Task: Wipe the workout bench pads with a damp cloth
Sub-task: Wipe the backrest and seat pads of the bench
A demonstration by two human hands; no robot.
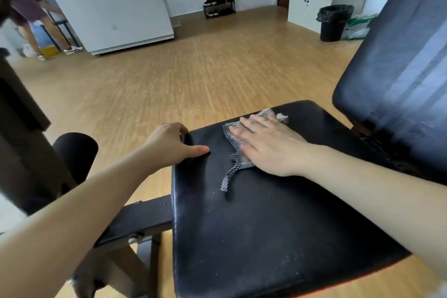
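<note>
Grey and fluffy, the cloth (pixel 244 150) lies under the right hand (pixel 268 145), which is spread out flat with its fingers straight and presses the cloth down on the far half of the black seat pad (pixel 254 225). The left hand (pixel 173 144) holds the far left corner of that pad, with the thumb on top and the fingers curled over the edge. To the right the tall back pad (pixel 399 63) leans up, and a black bin (pixel 335 23) stands far off on the wood floor (pixel 169 75).
</note>
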